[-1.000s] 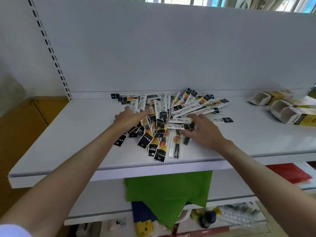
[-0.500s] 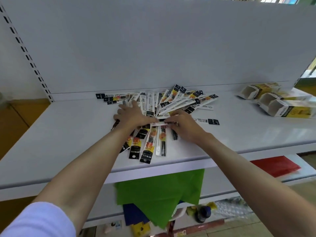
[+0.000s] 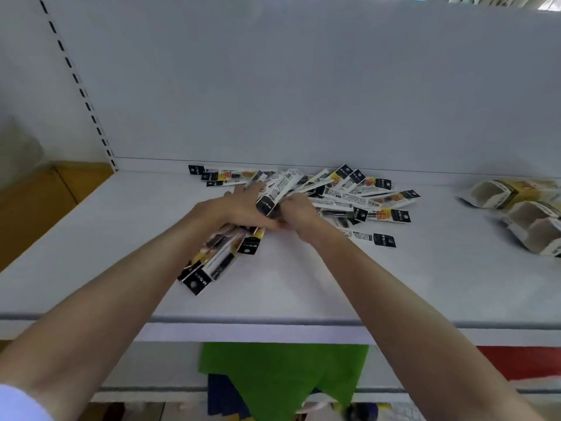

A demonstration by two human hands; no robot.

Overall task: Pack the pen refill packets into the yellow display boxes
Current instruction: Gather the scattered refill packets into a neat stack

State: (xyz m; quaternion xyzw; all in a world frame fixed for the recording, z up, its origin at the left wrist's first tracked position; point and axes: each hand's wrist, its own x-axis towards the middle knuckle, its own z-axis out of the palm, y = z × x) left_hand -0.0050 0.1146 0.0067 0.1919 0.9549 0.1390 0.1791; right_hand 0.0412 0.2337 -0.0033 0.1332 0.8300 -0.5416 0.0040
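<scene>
Left hand (image 3: 239, 208) and right hand (image 3: 299, 212): my fingers gripped one refill packet bundle (image 3: 218, 259), probably squaring it. Yellow display boxes (image 3: 516, 194) sat well apart.

Glossy plastic packets (image 3: 385, 214), matt cardboard boxes (image 3: 522, 192), smooth shelf (image 3: 425, 287)

Left hand (image 3: 239, 208) and right hand (image 3: 299, 212) grip a packet bundle (image 3: 221, 256). Loose packets (image 3: 364, 194) crowd the back edge of the shelf (image 3: 425, 284), yellow display boxes (image 3: 522, 208) its right edge
</scene>
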